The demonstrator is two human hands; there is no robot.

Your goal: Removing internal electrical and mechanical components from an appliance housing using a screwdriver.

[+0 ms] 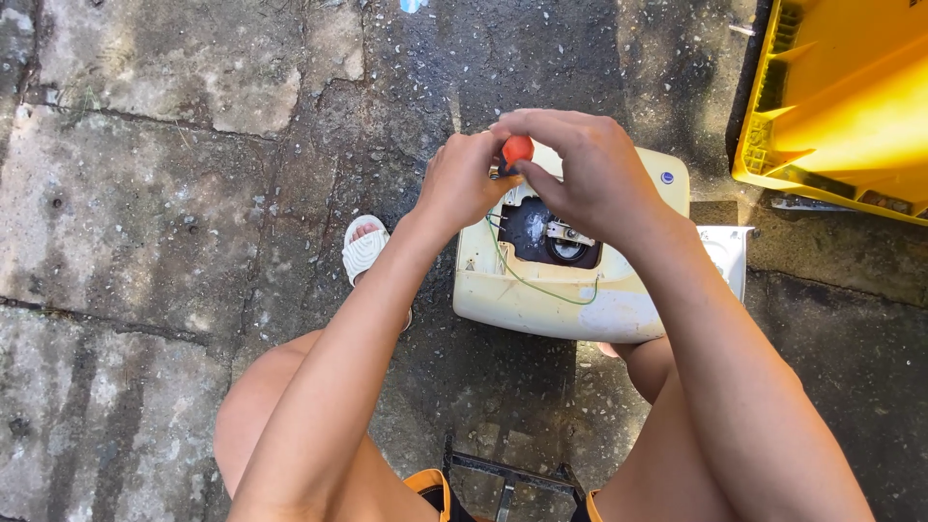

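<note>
Both hands (541, 169) grip an orange-handled screwdriver (517, 150) over the opened cream casing (541, 304).

Cracked concrete paving (145, 193), grey, stained, damp-dark toward centre and right. Yellow plastic crate (851, 97) at upper right corner, ribbed along its edge, in full sun, well apart from the white sandal (365, 249). Sandal ribbed, toes showing, on the paving left of centre. Dark metal frame (507, 474) at bottom centre, between the knees. Small pale-blue scrap (412, 5) at top edge. Scattered white flecks across the dark paving.
</note>
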